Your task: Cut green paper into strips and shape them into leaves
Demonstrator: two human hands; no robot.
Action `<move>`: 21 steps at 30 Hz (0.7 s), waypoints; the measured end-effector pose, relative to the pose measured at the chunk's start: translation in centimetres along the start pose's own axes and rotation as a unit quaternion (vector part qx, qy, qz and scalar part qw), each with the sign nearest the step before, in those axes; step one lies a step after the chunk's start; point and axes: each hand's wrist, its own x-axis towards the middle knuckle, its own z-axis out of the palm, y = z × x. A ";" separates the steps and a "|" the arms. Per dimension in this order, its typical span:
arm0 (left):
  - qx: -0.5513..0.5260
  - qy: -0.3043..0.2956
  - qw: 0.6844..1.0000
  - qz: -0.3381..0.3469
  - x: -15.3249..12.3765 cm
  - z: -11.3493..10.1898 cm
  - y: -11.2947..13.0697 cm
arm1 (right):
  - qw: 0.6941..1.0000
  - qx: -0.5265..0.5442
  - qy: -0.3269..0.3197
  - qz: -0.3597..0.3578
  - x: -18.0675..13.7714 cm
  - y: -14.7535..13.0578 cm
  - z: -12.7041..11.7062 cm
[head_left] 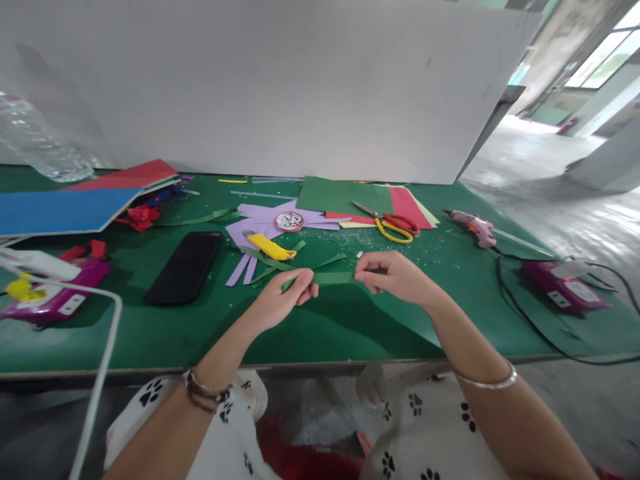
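Note:
A short strip of green paper is stretched between my two hands, above the green tabletop near its front edge. My left hand pinches one end between thumb and fingers. At the other end, my right hand grips the strip with its fingertips. Just beyond my left hand lie a yellow utility knife and several narrow green paper strips. Purple paper pieces spread out beneath the knife. A small round dish of black and white bits sits on the purple paper.
Yellow and red scissors rest on green and red paper sheets. At right are a pink glue gun and a purple power strip with a black cord. A black phone, another purple power strip and a blue board lie left.

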 end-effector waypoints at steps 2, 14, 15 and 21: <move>0.004 0.015 1.000 0.013 0.0 -0.1 0.0 | 0.999 0.040 -0.001 0.019 0.1 0.2 -0.3; 0.102 0.069 0.990 0.063 0.2 -0.1 -0.4 | 0.995 0.047 0.068 0.049 0.5 0.5 -0.8; 0.112 0.058 0.991 0.053 0.2 -0.3 -0.4 | 0.996 0.029 0.063 0.047 0.4 0.5 -0.9; 0.163 0.119 0.979 0.034 0.3 -1.0 -0.1 | 0.997 -0.081 -0.003 0.017 0.1 0.2 -0.5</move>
